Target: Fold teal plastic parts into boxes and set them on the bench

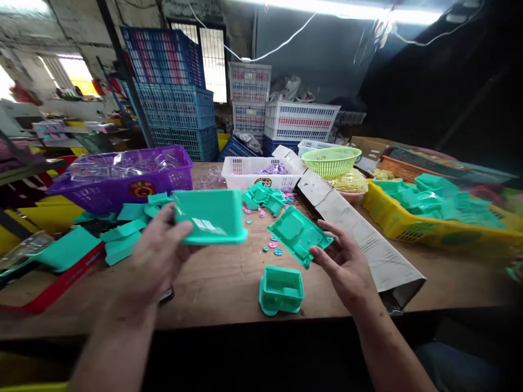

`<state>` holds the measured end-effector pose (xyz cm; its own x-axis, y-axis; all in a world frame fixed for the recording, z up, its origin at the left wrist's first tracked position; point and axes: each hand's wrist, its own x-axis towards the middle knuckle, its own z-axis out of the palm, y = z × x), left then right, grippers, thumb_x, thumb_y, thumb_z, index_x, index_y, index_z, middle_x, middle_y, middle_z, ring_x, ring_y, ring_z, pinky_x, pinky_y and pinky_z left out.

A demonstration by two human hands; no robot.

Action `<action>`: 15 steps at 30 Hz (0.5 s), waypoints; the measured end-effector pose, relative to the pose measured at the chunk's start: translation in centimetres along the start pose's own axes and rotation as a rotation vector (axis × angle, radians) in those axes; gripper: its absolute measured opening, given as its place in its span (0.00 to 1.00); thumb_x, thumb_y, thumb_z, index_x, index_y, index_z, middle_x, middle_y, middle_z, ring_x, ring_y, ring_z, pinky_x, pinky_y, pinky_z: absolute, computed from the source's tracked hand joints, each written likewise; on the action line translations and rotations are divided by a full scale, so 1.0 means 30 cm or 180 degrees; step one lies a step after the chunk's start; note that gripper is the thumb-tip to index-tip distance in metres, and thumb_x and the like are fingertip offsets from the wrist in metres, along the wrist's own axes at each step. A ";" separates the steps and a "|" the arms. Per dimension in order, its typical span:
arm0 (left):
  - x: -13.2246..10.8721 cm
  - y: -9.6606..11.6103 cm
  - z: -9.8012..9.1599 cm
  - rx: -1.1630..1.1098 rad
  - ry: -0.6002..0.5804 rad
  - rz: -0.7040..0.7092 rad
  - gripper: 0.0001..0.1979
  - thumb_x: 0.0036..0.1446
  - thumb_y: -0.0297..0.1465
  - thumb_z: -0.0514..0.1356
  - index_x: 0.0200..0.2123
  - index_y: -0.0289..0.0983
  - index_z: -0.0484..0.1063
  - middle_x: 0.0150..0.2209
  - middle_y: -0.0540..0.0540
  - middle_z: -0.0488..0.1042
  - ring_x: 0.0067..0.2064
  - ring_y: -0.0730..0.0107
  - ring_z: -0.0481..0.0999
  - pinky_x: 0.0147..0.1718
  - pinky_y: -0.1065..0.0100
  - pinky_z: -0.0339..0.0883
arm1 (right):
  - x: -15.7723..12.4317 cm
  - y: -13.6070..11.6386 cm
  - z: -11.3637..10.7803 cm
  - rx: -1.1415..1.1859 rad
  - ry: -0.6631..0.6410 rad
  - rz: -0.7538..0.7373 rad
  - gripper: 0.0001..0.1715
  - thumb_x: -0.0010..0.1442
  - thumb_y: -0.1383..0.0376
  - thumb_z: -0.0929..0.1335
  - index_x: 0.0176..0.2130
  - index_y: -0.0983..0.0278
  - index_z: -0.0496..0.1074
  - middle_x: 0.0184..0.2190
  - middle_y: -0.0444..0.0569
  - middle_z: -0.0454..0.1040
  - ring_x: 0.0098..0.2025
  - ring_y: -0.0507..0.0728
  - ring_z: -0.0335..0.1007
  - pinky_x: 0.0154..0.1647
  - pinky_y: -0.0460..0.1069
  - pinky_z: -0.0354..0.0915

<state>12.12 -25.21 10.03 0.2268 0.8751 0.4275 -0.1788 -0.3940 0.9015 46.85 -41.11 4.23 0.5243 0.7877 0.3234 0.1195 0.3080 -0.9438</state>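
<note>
My left hand [165,247] is closed on a green plastic box part [208,215] with a rim along its lower edge, held above the table. Pinched between thumb and fingers of my right hand [341,261] is a flat green plastic plate [300,234] with corner posts and small pink spots, tilted toward me. The two parts are apart. Below them on the table stands a hollow green plastic housing [281,291]. Small pink and blue wheel-like discs [278,251] lie behind it. My left hand is somewhat blurred.
A purple basket [171,174] of clear plastic parts stands left, near stacked green pieces [126,234] and a red tray edge [61,283]. A white basket [245,174] holds purple bits. A long cardboard piece [359,234] separates off a yellow basket [400,220] of green parts.
</note>
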 end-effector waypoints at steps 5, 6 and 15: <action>-0.231 -0.089 0.267 -0.1131 -0.0318 -0.0573 0.38 0.75 0.48 0.70 0.80 0.49 0.62 0.61 0.41 0.86 0.50 0.61 0.91 0.47 0.61 0.92 | -0.163 -0.043 0.038 0.0482 0.0121 0.0766 0.46 0.58 0.38 0.89 0.66 0.55 0.85 0.46 0.49 0.82 0.41 0.56 0.80 0.35 0.47 0.81; -0.263 -0.094 0.288 -0.1035 -0.0379 -0.0563 0.41 0.77 0.48 0.68 0.84 0.51 0.56 0.61 0.41 0.86 0.51 0.59 0.91 0.48 0.59 0.92 | -0.190 -0.042 0.044 0.0593 0.0146 0.0946 0.46 0.59 0.36 0.88 0.65 0.54 0.85 0.47 0.49 0.83 0.40 0.56 0.79 0.33 0.47 0.80; -0.406 -0.107 0.304 -0.0056 -0.0483 -0.0317 0.35 0.80 0.47 0.64 0.83 0.47 0.64 0.75 0.36 0.77 0.65 0.52 0.86 0.60 0.56 0.87 | -0.362 -0.083 0.089 0.1246 -0.0474 0.0986 0.42 0.69 0.32 0.80 0.69 0.52 0.86 0.72 0.55 0.84 0.74 0.72 0.81 0.69 0.64 0.84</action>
<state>18.67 -37.17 2.53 0.3858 0.8566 0.3426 -0.1646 -0.3015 0.9391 38.60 -49.00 3.24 0.3560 0.9322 0.0658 -0.3616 0.2023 -0.9101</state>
